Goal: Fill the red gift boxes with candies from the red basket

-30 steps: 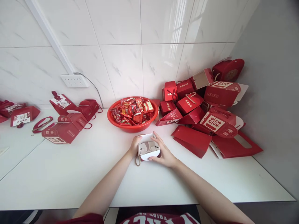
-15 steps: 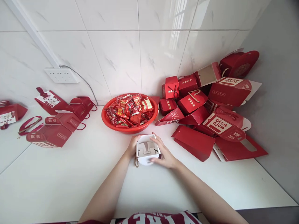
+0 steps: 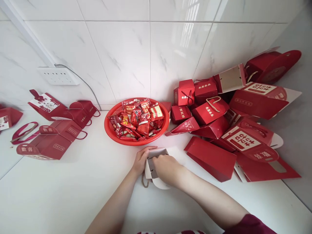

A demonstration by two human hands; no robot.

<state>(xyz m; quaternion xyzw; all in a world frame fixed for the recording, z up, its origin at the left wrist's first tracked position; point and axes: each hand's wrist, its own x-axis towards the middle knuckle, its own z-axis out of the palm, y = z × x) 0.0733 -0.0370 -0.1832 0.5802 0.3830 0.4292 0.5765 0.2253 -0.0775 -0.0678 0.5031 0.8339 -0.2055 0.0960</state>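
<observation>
A small gift box (image 3: 150, 170), white inside, stands with its top open towards me on the table. My left hand (image 3: 141, 161) is closed round its left side, with fingers along the far wall. Curled fingers of my right hand (image 3: 168, 169) reach inside the box; their tips are hidden, so I cannot tell what they grip. A twisted cord handle (image 3: 144, 180) hangs at the box's near left, and a rounded white flap (image 3: 159, 184) sticks out below my right hand. Just beyond stands a red plastic basket (image 3: 114, 139) heaped with wrapped candies (image 3: 142, 118).
Red gift boxes (image 3: 211, 159) of several shapes are piled at the right, against the wall and grey panel. More red boxes (image 3: 57, 136) with cord handles stand at the left, beside a ribbon loop (image 3: 24, 133). A power strip (image 3: 58, 76) with a cable is on the tiled wall.
My right hand has moved from the box's right side to inside it, fingers curled. The box has turned and tilted slightly, while my left hand keeps hold. The view has come closer.
</observation>
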